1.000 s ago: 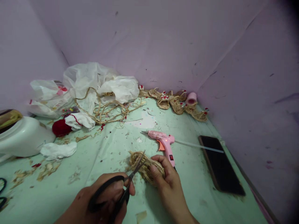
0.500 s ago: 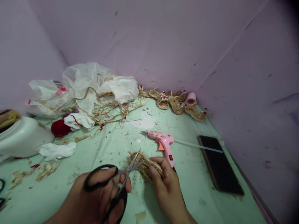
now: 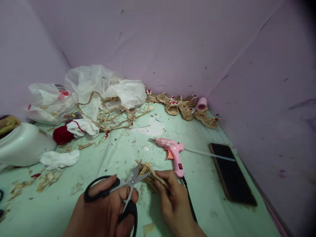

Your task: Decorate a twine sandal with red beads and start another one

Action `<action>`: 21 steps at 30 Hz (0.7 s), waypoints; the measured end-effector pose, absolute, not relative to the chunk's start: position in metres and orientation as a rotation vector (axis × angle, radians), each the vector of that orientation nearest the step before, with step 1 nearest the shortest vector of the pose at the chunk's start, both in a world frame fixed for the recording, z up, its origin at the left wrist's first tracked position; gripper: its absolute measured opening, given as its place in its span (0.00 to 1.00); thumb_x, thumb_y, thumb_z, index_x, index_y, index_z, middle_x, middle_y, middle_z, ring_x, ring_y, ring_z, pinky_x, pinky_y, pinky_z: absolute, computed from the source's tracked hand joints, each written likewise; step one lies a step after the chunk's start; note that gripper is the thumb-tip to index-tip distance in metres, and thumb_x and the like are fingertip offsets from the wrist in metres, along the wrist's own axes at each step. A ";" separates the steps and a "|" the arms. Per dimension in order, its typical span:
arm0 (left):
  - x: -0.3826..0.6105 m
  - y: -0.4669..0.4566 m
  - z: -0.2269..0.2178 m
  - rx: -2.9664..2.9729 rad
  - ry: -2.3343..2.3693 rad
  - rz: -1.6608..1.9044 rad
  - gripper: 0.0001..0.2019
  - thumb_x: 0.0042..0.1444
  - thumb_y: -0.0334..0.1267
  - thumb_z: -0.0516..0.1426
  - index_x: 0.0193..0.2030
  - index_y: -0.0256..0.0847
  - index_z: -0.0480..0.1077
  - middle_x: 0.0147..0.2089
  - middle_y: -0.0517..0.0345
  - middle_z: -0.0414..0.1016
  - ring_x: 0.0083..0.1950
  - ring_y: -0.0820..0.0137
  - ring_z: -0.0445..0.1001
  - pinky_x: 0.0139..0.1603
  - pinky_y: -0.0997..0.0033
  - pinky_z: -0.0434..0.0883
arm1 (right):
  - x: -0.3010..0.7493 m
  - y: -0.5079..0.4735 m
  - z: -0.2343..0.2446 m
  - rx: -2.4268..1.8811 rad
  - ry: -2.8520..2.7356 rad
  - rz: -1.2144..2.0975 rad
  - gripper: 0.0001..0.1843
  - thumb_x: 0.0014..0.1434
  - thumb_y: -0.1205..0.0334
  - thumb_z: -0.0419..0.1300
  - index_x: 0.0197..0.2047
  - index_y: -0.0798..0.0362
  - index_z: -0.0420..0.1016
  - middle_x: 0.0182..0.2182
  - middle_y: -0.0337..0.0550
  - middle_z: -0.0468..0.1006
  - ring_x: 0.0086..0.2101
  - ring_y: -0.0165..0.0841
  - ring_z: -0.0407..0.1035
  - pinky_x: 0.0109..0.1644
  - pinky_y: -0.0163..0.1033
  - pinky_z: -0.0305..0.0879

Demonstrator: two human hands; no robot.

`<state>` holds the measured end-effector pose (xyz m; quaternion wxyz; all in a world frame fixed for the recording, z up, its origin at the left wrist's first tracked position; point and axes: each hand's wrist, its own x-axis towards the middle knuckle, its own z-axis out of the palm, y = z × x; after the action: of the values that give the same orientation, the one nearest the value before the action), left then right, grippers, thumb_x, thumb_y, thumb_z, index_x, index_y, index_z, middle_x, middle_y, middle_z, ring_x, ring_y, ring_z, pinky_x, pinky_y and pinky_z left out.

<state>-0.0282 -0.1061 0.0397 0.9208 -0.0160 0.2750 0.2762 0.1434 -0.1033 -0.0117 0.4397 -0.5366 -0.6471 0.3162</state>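
My left hand (image 3: 106, 207) is closed on a pair of scissors (image 3: 132, 181) with black handles, fingers through the loops and blades apart. The blades reach over the near left side of a small woven straw piece (image 3: 151, 174); whether they touch it I cannot tell. My right hand (image 3: 174, 200) pinches that straw piece between thumb and fingers just above the table, covering its right part. Just beyond the right hand lies a pink glue gun (image 3: 172, 151), its small light glowing and a long glue stick (image 3: 207, 154) jutting from its back.
A phone (image 3: 230, 174) lies at the right, under the glue stick's end. Straw shapes with beads (image 3: 186, 112) line the back wall beside a pink spool (image 3: 201, 103). Left are braided cord (image 3: 116, 118), plastic bags (image 3: 91, 82), red yarn (image 3: 63, 135) and a white pot (image 3: 27, 144).
The scissors have opened wider and shifted slightly left and down. The straw piece has turned a little in my right hand, which has moved slightly downward.
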 end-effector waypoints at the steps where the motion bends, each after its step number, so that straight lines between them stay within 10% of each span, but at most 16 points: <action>1: -0.027 -0.107 0.040 -0.012 0.589 0.593 0.19 0.47 0.53 0.53 0.30 0.37 0.72 0.14 0.59 0.65 0.14 0.77 0.61 0.15 0.82 0.50 | 0.144 -0.103 -0.011 -1.327 -1.620 0.779 0.06 0.58 0.68 0.50 0.38 0.52 0.65 0.25 0.38 0.73 0.23 0.28 0.67 0.26 0.30 0.62; 15: -0.026 -0.122 0.012 1.317 1.357 0.591 0.13 0.31 0.43 0.65 0.27 0.45 0.72 0.20 0.62 0.66 0.23 0.72 0.58 0.23 0.75 0.52 | 0.145 -0.105 -0.012 -1.355 -1.595 0.869 0.06 0.58 0.66 0.48 0.38 0.52 0.64 0.19 0.33 0.66 0.20 0.29 0.64 0.26 0.32 0.63; 21: -0.030 -0.110 0.022 0.501 0.810 0.566 0.21 0.51 0.56 0.48 0.31 0.39 0.69 0.13 0.63 0.60 0.13 0.77 0.51 0.14 0.79 0.48 | 0.145 -0.104 -0.010 -1.332 -1.617 0.795 0.06 0.57 0.68 0.50 0.37 0.52 0.65 0.22 0.37 0.72 0.26 0.31 0.70 0.27 0.31 0.64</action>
<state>-0.0302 -0.1102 0.0224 0.8505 0.2378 0.3845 0.2688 0.1450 -0.1035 -0.0095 0.4353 -0.5352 -0.6496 0.3196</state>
